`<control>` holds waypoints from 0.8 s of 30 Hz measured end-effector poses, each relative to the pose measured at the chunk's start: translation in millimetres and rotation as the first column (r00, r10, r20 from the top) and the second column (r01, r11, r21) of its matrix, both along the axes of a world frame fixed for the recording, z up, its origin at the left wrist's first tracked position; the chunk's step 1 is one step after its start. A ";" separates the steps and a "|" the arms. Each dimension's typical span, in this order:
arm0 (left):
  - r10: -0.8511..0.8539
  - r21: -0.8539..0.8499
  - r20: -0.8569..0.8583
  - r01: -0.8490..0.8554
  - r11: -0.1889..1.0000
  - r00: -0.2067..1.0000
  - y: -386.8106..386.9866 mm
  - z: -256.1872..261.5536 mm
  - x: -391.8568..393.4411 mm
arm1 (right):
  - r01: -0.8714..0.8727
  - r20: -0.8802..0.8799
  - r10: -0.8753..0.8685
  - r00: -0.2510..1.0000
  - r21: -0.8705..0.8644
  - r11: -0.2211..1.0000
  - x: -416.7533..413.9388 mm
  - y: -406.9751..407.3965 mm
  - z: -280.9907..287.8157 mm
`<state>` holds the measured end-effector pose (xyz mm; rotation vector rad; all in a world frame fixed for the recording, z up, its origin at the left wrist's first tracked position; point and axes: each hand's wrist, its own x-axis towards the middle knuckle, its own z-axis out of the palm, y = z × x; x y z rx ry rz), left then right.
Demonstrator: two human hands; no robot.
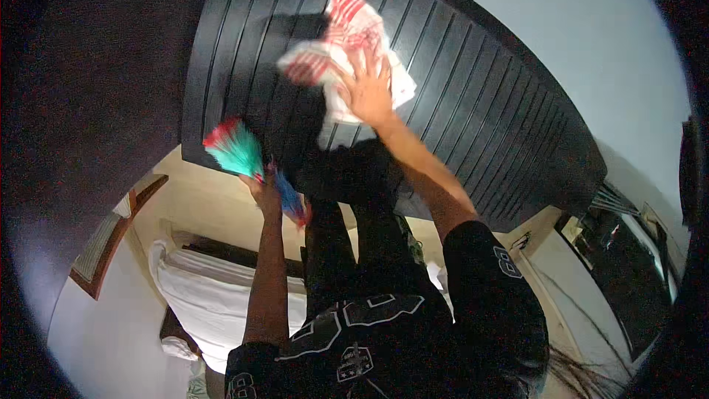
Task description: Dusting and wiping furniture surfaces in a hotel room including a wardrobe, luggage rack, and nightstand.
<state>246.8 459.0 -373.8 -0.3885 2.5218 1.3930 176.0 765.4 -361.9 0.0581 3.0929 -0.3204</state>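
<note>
My right hand [370, 91] presses with spread fingers on a white cloth with red stripes [354, 27], laid against a dark grooved panel [443, 66]. The cloth is bunched and partly blurred, with a corner sticking out to the left. Lower left, my left hand [265, 191] is closed around a duster with bright bristles, red and green [235, 147] at one end and blue and red at the other. The duster is close to the panel's lower left edge; whether it touches the panel I cannot tell. Shadows fall on the panel between my hands.
Behind and below is a bed with white bedding [221, 288]. A brown-framed object [102, 249] is at the left. To the right are a pale wall [609, 39], a dark glossy panel [620, 271] and thin dark cables or strands [581, 366].
</note>
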 end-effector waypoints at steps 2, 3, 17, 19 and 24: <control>0.030 -0.011 0.044 -0.030 0.999 0.999 5.6 3.3 0.0 | 0.073 -0.108 -0.052 0.993 0.198 0.978 -35.2 39.2 -28.6; 0.064 -0.024 0.078 -0.062 0.998 0.995 4.6 6.6 -0.4 | 0.107 -0.149 -0.083 0.985 0.163 0.981 -59.6 56.6 -27.2; 0.108 -0.152 0.165 -0.083 0.985 0.980 -23.3 -33.4 5.4 | 0.217 0.002 -0.222 0.975 -0.210 0.953 105.7 -55.9 -32.3; 0.087 -0.197 0.230 -0.042 0.980 0.969 -17.9 -24.6 1.9 | -0.132 0.129 0.155 0.979 -0.171 0.976 164.0 -92.0 -8.8; 0.094 -0.088 0.204 -0.077 0.993 0.974 -17.5 -27.3 4.0 | -0.534 0.234 0.544 0.806 -0.110 0.838 147.3 -40.7 -10.7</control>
